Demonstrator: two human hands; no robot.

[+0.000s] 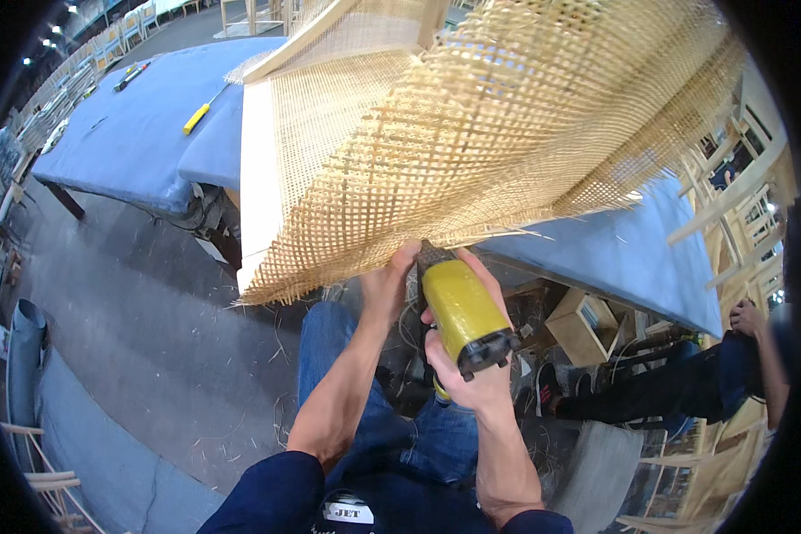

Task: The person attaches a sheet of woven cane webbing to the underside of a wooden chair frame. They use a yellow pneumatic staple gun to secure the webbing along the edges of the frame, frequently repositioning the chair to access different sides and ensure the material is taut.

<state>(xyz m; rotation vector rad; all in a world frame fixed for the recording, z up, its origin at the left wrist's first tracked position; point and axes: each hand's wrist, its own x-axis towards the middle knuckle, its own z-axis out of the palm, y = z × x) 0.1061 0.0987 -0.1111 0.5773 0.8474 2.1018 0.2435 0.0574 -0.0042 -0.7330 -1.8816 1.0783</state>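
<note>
A large sheet of woven cane webbing [472, 133] drapes over a pale wooden frame [259, 169], its frayed strands hanging along the near edge. At this edge my left hand [384, 287] grips the webbing, thumb up; its other fingers are partly hidden. My right hand [476, 378] is wrapped round a yellow staple gun [461, 307] with a black end cap. The gun's dark nose points away from me, up against the webbing's near edge and close beside my left thumb. Where exactly the nose touches is hidden.
Blue padded tables [116, 125] stand left and right [632, 258] behind the webbing. A yellow-handled screwdriver [198, 118] lies on the left one. A wooden box [582, 326] sits below the right table. At the right is another person's hand [746, 318], near stacked wooden chair frames [748, 196].
</note>
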